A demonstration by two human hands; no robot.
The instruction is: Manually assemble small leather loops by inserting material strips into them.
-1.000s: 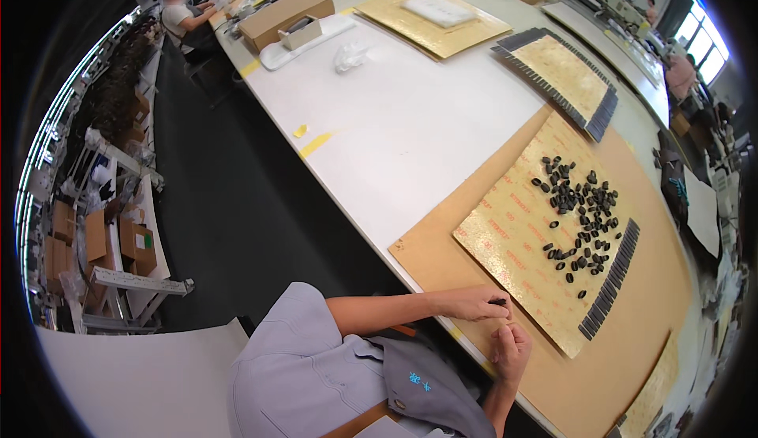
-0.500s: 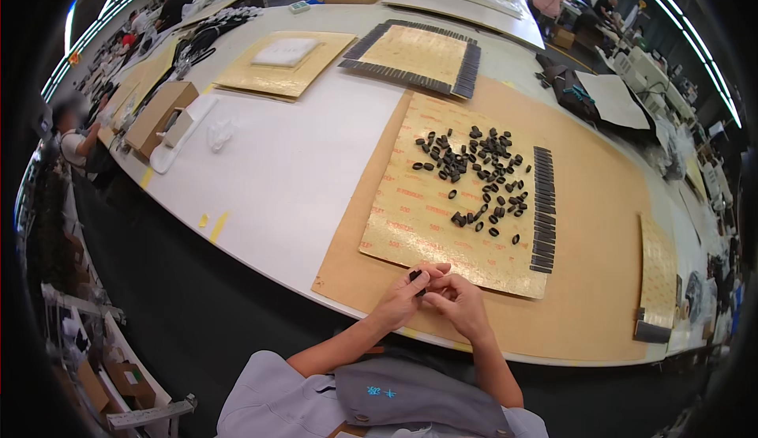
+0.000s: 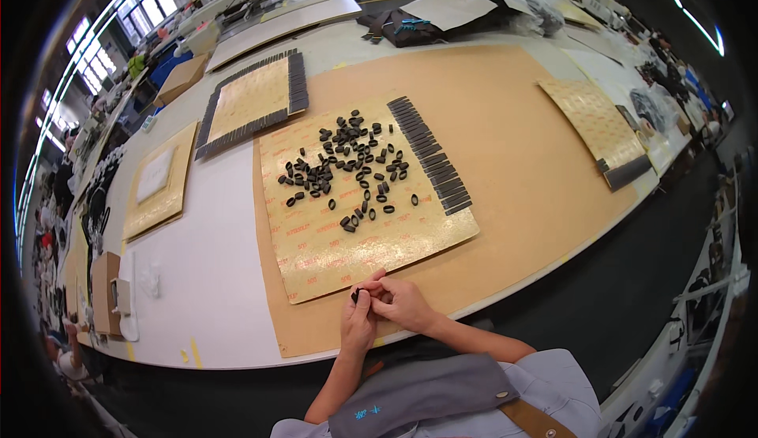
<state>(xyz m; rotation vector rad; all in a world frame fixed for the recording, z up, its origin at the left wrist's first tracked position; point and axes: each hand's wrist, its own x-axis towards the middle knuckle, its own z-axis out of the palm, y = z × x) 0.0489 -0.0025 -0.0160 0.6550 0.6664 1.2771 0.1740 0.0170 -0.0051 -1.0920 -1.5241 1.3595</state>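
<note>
My left hand (image 3: 359, 323) is closed on a small black piece (image 3: 356, 295), gripped between thumb and fingers just off the near edge of a yellow board (image 3: 308, 276). Against it, my right hand (image 3: 404, 305) has its fingertips pinched together; whatever they hold is hidden. Many short black loops (image 3: 367, 195) lie scattered over the middle of the board, some standing on edge. Along the board's right side runs a row of flat black strips (image 3: 429, 156), set side by side.
The board rests on brown sheeting (image 3: 505, 122) over a white table (image 3: 205, 296). Farther back is another board edged with black strips (image 3: 253, 94); left of it, a board carries a white pad (image 3: 155, 176). A partial board (image 3: 592, 118) lies right. Dark cloth (image 3: 410, 29) is at the back.
The view has swung to the right, so the table and boards appear turned and shifted left. Both hands stay together at the board's near edge, with the black piece still in the left.
</note>
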